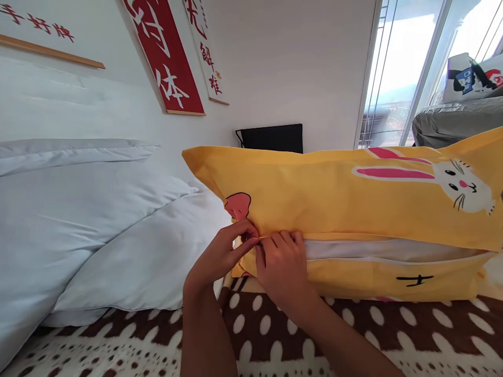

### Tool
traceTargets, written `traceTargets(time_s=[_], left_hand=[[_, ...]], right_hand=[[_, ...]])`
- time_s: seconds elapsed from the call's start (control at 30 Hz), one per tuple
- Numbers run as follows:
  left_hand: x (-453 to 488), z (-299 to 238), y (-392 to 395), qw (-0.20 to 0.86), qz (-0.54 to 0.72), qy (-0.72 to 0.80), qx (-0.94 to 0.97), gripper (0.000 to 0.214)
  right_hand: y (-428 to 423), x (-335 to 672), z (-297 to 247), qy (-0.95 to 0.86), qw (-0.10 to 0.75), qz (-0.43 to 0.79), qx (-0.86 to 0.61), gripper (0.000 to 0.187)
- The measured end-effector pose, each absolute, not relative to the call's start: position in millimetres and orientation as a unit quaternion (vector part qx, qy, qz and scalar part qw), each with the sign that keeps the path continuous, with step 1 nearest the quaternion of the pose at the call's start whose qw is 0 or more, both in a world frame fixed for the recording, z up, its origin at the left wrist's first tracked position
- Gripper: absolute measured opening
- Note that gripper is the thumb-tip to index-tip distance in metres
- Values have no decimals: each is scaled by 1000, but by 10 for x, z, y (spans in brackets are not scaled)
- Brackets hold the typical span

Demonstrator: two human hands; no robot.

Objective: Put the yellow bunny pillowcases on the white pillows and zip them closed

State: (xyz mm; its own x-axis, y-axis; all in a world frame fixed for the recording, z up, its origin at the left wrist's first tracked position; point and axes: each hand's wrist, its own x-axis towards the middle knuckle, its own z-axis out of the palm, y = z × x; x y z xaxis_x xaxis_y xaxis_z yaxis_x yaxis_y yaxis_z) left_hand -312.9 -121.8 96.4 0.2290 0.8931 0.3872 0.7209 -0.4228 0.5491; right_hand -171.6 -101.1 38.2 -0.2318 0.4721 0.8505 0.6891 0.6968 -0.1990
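A yellow pillowcase [298, 193] with a printed white rabbit stands on its long side in front of me. Through a long slit along its near side, a white pillow [353, 248] shows inside. My left hand [226, 248] pinches the pillowcase's edge at the left end of the slit, thumb against forefinger. Close beside it, my right hand [283, 267] has its fingers curled over the same edge, gripping the cloth. Whether a zipper pull lies between the fingertips is hidden. Right of my hands the slit gapes, narrowing toward the far right end.
Several white pillows [129, 251] are piled at the left against the wall. Beneath everything lies a brown and cream patterned blanket [259, 324]. Behind the pillowcase is a black panel [273, 138]. A grey-covered object [456, 120] stands by the window at the right.
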Motion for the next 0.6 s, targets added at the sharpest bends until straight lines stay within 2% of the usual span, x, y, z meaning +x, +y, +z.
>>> traceTargets(time_s=[0.13, 0.37, 0.6], left_hand=[[-3113, 964, -1215, 130, 334, 526, 771, 21], [-3060, 990, -1240, 123, 325, 536, 769, 21], [-3030, 1004, -1252, 107, 317, 550, 766, 20]], right_hand=[[-997, -1694, 390, -793, 472, -103, -371, 15], [-973, -1697, 391, -772, 513, -73, -368, 13], [-959, -1680, 375, -789, 497, -90, -348, 18]])
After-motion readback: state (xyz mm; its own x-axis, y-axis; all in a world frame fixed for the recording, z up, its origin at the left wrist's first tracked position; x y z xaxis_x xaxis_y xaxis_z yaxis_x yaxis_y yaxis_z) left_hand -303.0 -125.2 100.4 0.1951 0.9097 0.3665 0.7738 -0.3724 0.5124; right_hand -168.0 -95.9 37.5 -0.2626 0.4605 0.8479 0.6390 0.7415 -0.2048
